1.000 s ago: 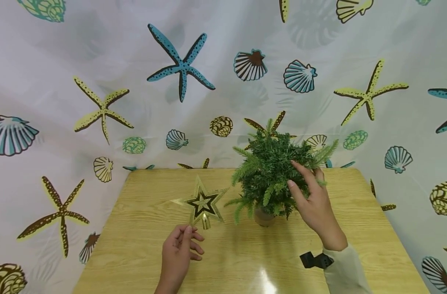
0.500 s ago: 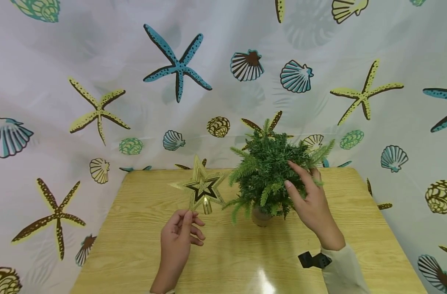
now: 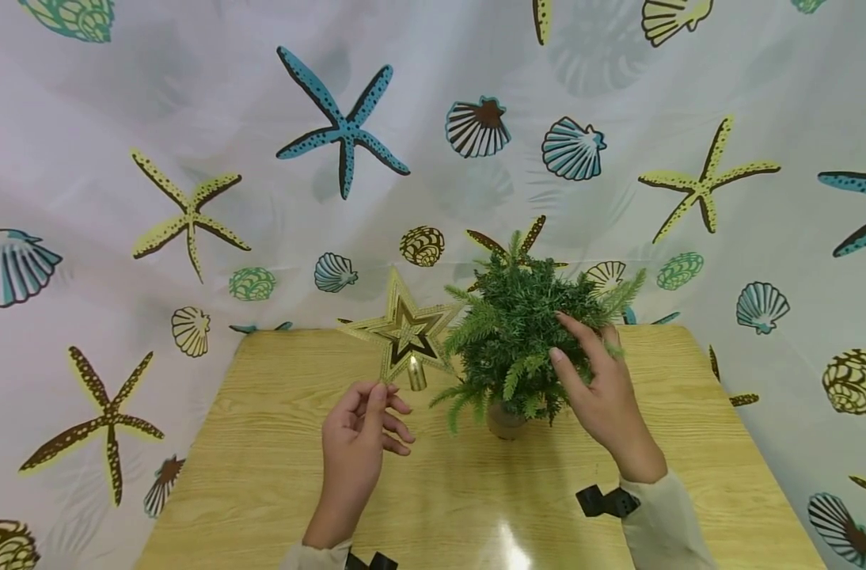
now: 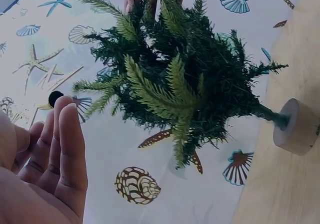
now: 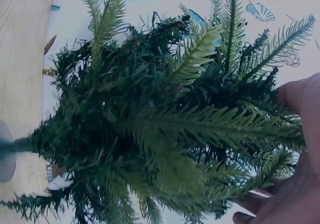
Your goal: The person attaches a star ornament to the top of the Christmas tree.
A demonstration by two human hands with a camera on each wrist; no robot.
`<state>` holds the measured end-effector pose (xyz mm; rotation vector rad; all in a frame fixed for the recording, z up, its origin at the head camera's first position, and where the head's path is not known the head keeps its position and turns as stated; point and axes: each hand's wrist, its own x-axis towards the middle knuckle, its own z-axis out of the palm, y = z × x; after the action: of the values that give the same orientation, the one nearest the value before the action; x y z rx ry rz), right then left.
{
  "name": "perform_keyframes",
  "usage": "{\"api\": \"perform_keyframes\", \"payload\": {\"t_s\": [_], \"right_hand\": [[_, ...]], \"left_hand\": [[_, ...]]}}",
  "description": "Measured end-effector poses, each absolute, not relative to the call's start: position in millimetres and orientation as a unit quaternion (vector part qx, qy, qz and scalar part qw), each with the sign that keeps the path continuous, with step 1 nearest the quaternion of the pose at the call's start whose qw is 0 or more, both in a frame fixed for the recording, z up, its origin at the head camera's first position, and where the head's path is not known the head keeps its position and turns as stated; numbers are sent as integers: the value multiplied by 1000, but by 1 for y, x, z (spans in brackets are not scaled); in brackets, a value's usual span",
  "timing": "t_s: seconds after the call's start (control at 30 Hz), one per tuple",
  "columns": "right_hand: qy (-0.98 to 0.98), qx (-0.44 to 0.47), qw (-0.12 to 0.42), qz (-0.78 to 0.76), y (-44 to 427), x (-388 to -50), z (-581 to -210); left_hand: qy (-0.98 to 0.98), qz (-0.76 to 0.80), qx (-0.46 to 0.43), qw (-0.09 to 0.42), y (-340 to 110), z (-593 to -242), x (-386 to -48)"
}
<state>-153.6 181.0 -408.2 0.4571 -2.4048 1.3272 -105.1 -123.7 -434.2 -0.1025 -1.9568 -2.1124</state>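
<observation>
A person's left hand (image 3: 358, 435) pinches, between thumb and forefinger, the lower left point of a gold, glittery five-pointed star (image 3: 408, 332), the other fingers loosely bent and spaced apart. The star is left of a small artificial tree with dark and light green needles (image 3: 526, 324), its right-hand points near the branches and its top point showing against a white cloth printed with starfish and shells (image 3: 397, 198). Its short gold tube (image 3: 416, 374) points downward. The tree stands on a round, pale base (image 3: 506, 423) on a light wood-grain table (image 3: 276, 459). The right hand (image 3: 604, 404), thumb and forefinger apart, reaches into the tree's right side; needles hide whether it grips a branch.
</observation>
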Motion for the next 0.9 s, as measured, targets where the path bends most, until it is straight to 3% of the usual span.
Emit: {"api": "perform_keyframes", "payload": {"t_s": [0.23,0.47,0.77,0.9], "right_hand": [[-826,135,217,503,174,-155,-398],[-797,112,301,511,172,-157,-387],[-786,145,413,436,175,-166,-368],[-801,174,425,384,173,-169,-361]], "left_hand": [[-666,-727,-63,157,-122,-424,-109],[-666,-726,-62,156,-123,-421,-109],[-667,-725,-66,159,-123,-420,-111],[-670,-722,-71,158,-122,-417,-112]]}}
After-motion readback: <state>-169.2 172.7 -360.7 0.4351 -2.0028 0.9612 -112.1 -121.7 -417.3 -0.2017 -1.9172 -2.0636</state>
